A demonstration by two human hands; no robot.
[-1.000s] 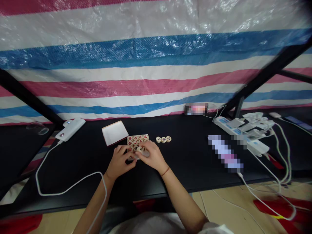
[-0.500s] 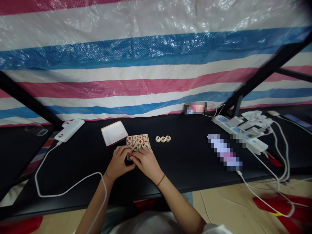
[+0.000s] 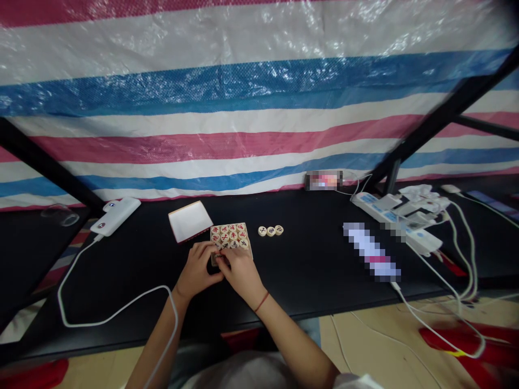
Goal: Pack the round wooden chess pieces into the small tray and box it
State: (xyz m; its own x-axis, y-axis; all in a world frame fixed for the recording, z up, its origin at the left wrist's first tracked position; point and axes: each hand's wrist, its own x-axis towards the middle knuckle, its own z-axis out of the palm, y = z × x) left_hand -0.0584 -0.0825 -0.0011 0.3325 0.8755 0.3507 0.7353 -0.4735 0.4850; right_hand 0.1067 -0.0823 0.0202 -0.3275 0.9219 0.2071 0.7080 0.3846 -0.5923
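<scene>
An open box [image 3: 248,253] of round Chinese chess pieces lies on the black table in front of me. Red-marked pieces [image 3: 233,236] fill its far rows, and a black-marked row [image 3: 243,244] lies nearer. My left hand [image 3: 199,270] curls its fingers over the box's left side, thumb stretched toward my right hand. My right hand [image 3: 242,274] is over the near part of the box, its fingertips pinched on a chess piece [image 3: 219,256] at the near left corner, mostly covered. Three loose black-marked pieces [image 3: 271,231] sit in a short row right of the box.
The box lid [image 3: 190,221] lies behind my left hand. A white power bank [image 3: 117,216] with a cable stands at the left. To the right are a phone [image 3: 371,251], a power strip [image 3: 399,221] with plugs and cables, and another phone [image 3: 323,180] against the striped sheet [image 3: 243,146].
My right hand has shifted slightly left over the box. A chess piece now shows at the near left corner, under the fingertips. My left hand has barely moved.
</scene>
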